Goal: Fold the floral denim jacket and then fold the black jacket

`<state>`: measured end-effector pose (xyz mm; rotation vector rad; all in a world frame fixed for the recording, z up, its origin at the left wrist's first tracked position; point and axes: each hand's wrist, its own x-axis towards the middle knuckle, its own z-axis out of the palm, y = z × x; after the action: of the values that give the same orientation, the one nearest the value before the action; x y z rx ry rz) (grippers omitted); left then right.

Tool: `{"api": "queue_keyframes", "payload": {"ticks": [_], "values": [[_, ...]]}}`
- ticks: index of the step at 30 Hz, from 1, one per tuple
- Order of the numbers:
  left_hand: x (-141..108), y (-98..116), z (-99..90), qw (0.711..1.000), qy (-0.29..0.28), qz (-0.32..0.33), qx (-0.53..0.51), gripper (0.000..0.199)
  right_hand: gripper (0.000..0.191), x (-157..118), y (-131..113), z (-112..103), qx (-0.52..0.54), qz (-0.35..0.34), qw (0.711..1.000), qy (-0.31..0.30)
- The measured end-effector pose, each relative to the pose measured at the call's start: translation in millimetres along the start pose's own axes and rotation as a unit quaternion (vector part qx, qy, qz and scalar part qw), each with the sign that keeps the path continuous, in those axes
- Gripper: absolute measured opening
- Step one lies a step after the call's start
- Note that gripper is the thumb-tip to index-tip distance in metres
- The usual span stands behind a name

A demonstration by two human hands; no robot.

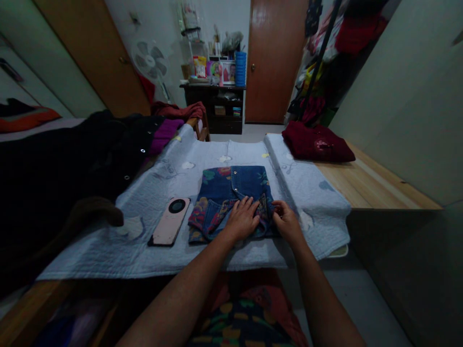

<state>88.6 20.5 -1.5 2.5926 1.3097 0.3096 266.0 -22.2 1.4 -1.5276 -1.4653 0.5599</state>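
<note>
A folded denim jacket (249, 180) with floral patterned parts and metal buttons lies on the light blue quilted cover (202, 159). My left hand (243, 218) rests flat on its near part by the collar, fingers stretched out. At the jacket's right edge, my right hand (285, 218) has its fingers curled in a pinch on the denim. A pink phone (170, 221) with a round black camera lies face down to the left of the jacket.
Dark clothes (79, 159) are heaped at the left. A folded dark red garment (318, 142) sits at the back right, partly on a wooden board (376, 193). Farther back stand a fan (149, 60), a dark cabinet (213, 108) and a brown door (277, 62).
</note>
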Motion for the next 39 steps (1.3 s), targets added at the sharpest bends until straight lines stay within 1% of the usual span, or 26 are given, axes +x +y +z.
{"api": "queue_keyframes", "payload": {"ticks": [2,6,8,10,13,16,19,22,24,25,27,29,31,33,36,37,39], "values": [[0,0,0.1,1.0,0.001,0.001,0.0,0.053,0.024,2,2,-1,-0.056,-0.016,0.998,0.026],[0,-2,2.4,1.0,0.005,0.003,-0.004,0.053,0.021,3,0,-3,-0.143,-0.051,0.988,0.016],[1,-2,3.8,1.0,0.006,0.003,-0.006,0.053,0.021,1,-2,-4,-0.179,-0.058,0.982,0.013],[1,-2,4.5,1.0,0.01,0.003,-0.007,0.053,0.021,-1,-1,-5,-0.211,-0.047,0.976,0.023],[1,-2,3.5,1.0,0.012,0.004,-0.006,0.053,0.021,-6,2,-6,-0.251,-0.007,0.967,0.043],[0,-1,1.4,1.0,0.005,0.003,-0.007,0.053,0.021,-8,6,-6,-0.264,0.029,0.963,0.044],[0,0,0.3,1.0,0.002,0.001,-0.008,0.053,0.024,-7,7,-7,-0.259,0.059,0.964,0.031],[0,-1,0.7,1.0,0.004,0.001,-0.007,0.053,0.026,-3,7,-11,-0.24,0.086,0.967,-0.011],[0,-1,1.3,1.0,0.006,0.001,-0.005,0.053,0.027,0,6,-16,-0.193,0.103,0.975,-0.038],[0,-1,1.7,1.0,0.007,0.001,-0.004,0.053,0.029,1,5,-18,-0.158,0.114,0.98,-0.041],[0,-1,2.3,1.0,0.007,0.001,-0.004,0.053,0.033,3,2,-22,-0.09,0.139,0.986,-0.026],[0,-1,2.8,1.0,0.008,0.002,-0.004,0.052,0.035,5,-1,-23,-0.057,0.155,0.986,0.004],[0,-1,3.1,1.0,0.01,0.003,-0.004,0.052,0.036,7,-4,-21,-0.057,0.146,0.987,0.031],[0,-2,3.2,1.0,0.014,0.005,-0.006,0.052,0.039,9,-6,-17,-0.061,0.122,0.99,0.045],[0,-2,2.5,1.0,0.014,0.006,-0.012,0.053,0.041,12,-3,-11,-0.042,0.099,0.994,0.036],[0,-2,2.1,1.0,0.013,0.004,-0.014,0.053,0.04,13,-1,-9,-0.022,0.105,0.994,0.026],[-1,-2,0.9,1.0,0.011,0.001,-0.021,0.054,0.039,13,3,-7,0.028,0.148,0.989,0.011]]}}
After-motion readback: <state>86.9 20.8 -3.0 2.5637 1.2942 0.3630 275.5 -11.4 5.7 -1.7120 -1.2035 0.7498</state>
